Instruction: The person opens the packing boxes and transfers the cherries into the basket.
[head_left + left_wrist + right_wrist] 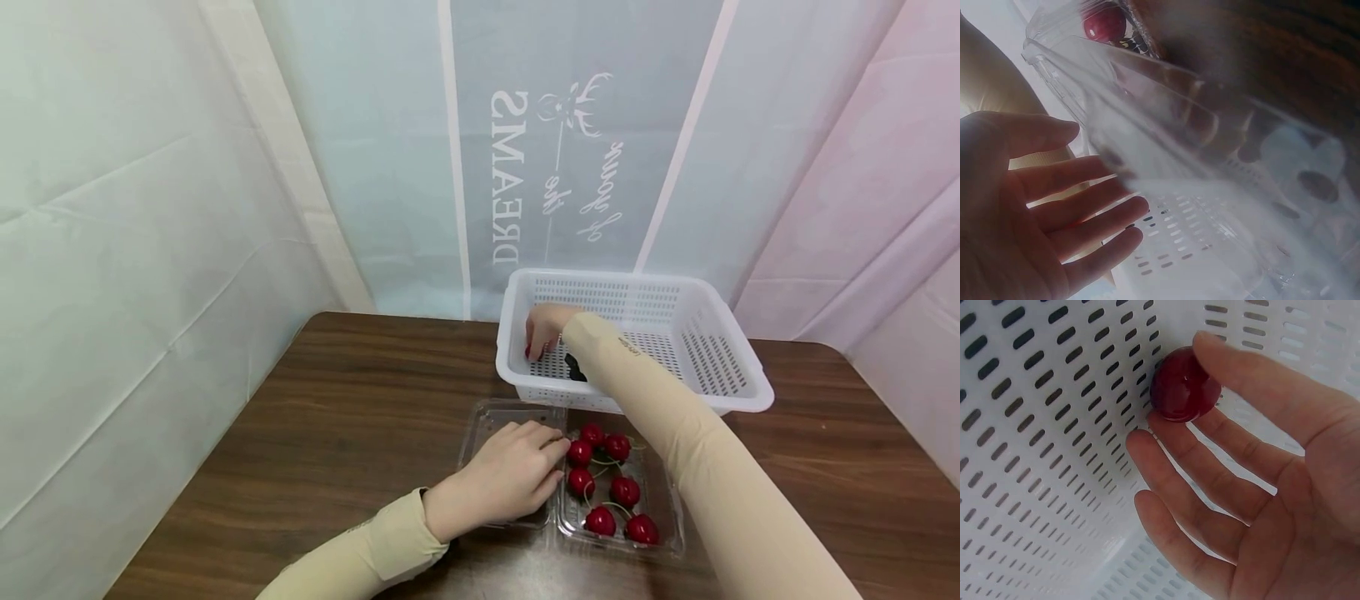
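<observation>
In the head view, my right hand point(547, 327) reaches down inside the left end of a white slotted plastic basket point(759, 392). Its thumb and fingers pinch a dark red cherry point(1182, 387) against the basket's slotted side in the right wrist view. My left hand point(506, 473), fingers extended, lies over the lid half of a clear plastic clamshell box point(480, 429), fingertips by the middle fold. Several red cherries point(625, 492) with green stems sit in the box's right half. In the left wrist view, the clear plastic point(1166, 144) stands close beyond the fingers.
The basket stands at the back of a dark wood table point(360, 400), directly behind the clamshell. A dark object point(574, 367) lies in the basket, partly covered by the right sleeve. Printed curtains point(390, 150) hang behind the table. My right forearm passes over the basket's front rim.
</observation>
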### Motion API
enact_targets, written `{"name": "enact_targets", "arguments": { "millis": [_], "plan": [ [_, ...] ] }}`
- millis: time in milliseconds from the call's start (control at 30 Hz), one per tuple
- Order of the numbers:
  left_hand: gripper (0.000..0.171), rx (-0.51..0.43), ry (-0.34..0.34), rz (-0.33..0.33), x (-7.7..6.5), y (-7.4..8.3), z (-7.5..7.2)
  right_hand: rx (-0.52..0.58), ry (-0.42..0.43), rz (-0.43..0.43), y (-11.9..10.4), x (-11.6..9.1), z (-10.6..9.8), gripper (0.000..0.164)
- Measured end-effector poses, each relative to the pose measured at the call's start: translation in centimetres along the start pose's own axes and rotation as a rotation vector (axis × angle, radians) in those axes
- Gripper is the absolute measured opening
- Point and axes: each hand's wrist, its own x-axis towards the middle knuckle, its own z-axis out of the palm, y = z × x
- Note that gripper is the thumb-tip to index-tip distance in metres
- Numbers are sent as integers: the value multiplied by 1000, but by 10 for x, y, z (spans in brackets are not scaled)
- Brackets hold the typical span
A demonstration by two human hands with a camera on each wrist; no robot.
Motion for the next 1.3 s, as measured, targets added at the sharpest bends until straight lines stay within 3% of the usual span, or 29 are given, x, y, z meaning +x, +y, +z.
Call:
{"name": "enact_targets", "arguments": {
  "millis": [467, 800, 1300],
  "plan": [
    [34, -2, -9, -1, 2, 2, 0, 60, 5, 9, 4, -9, -7, 43],
    [34, -5, -20, -8, 2, 1, 3, 41, 13, 6, 7, -17, -17, 34],
    [34, -18, -15, -3, 1, 2, 1, -32, 72, 0, -1, -41, -30, 39]
  ]
}}
